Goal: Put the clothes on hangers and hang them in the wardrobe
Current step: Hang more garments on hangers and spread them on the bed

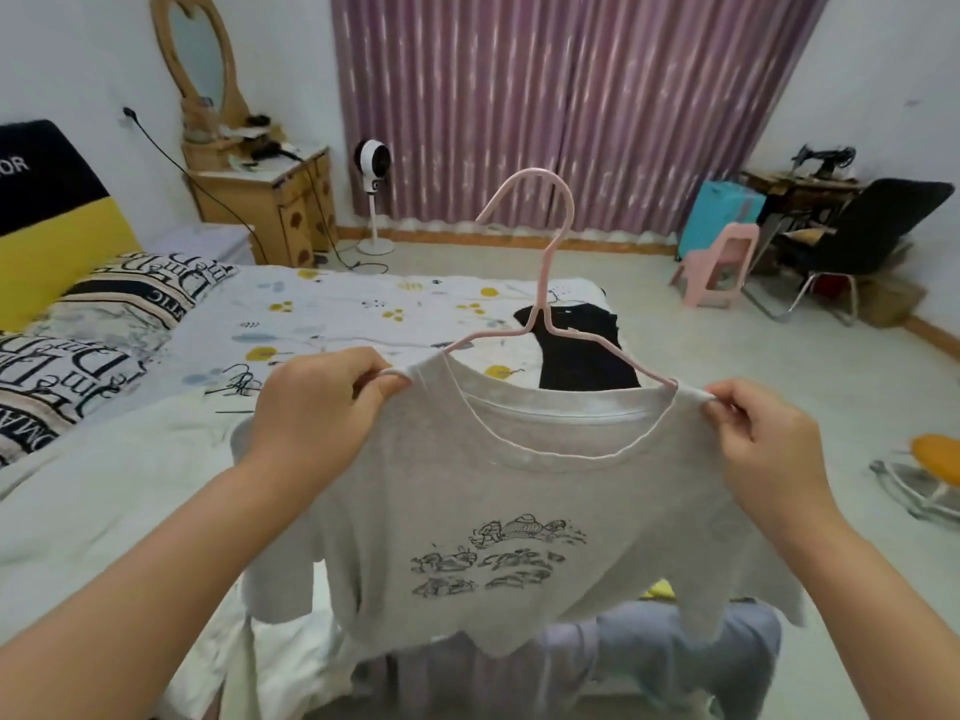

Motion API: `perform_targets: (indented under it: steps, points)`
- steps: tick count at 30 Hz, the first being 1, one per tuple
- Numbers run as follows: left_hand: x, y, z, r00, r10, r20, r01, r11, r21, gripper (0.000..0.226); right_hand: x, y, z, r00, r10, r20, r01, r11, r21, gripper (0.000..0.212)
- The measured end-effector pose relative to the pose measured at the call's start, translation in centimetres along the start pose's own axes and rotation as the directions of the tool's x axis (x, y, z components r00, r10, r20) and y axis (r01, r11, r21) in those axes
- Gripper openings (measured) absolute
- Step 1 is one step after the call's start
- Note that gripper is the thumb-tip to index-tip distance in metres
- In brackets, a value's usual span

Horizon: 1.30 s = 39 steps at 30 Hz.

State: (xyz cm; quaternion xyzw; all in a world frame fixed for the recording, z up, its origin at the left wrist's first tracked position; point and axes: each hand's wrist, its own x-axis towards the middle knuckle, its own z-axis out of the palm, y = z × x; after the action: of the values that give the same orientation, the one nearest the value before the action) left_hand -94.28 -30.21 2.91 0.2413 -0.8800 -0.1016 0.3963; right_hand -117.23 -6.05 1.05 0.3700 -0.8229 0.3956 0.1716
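Over the bed (pixel 337 309), a grey T-shirt (pixel 519 511) is hanging on a pink hanger (pixel 543 283), held up by both hands.

Behind it, purple curtains (pixel 571 96) are covering the far wall, and a black garment (pixel 582 350) is lying on the patterned sheet beyond the collar. The shirt is sitting with the hanger's arms inside its neckline, hook pointing up. The left hand (pixel 317 402) is gripping the left shoulder seam, fingers curled round cloth and hanger end; the right hand (pixel 769 433) is pinching the right shoulder seam.
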Motion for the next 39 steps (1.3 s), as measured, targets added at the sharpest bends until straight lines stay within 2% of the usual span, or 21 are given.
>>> perform_targets:
  steps: [2, 8, 12, 15, 25, 34, 39]
  points:
    - [-1.2, 2.0, 0.8, 0.999, -0.029, 0.015, 0.029, 1.0, -0.007, 0.033, -0.8, 1.5, -1.8, 1.0, 0.003, 0.007, -0.003, 1.0, 0.0, 0.012]
    - [-5.4, 6.6, 2.6, 0.99, -0.127, 0.064, 0.128, 0.992, -0.019, 0.028, -2.8, 5.5, -5.5, 0.997, 0.024, 0.077, -0.026, 0.999, 0.023, 0.014]
    - [-6.6, 6.8, 3.4, 0.973, -0.204, 0.107, 0.203, 0.979, 0.02, 0.02, -3.0, 6.3, -5.1, 0.996, -0.011, 0.092, 0.01, 1.0, 0.016, 0.014]
    - [-6.7, 5.7, 4.6, 0.955, -0.264, 0.137, 0.258, 0.964, 0.066, 0.017, -2.4, 7.0, -3.2, 0.987, 0.017, 0.159, -0.021, 0.999, 0.027, 0.012]
    - [-1.1, -3.9, 12.5, 0.883, -0.395, 0.253, 0.373, 0.919, 0.13, 0.023, 3.4, 9.3, 9.4, 0.939, 0.132, 0.318, -0.116, 0.991, -0.069, 0.011]
    - [8.0, -15.5, 23.9, 0.797, -0.39, 0.461, 0.309, 0.919, 0.244, 0.038, 10.5, 13.1, 24.2, 0.856, 0.343, 0.387, -0.307, 0.939, -0.153, 0.021]
    - [10.7, -20.4, 30.8, 0.756, -0.389, 0.526, 0.286, 0.92, 0.27, 0.03, 13.5, 16.5, 31.4, 0.801, 0.434, 0.412, -0.387, 0.901, -0.196, 0.017]
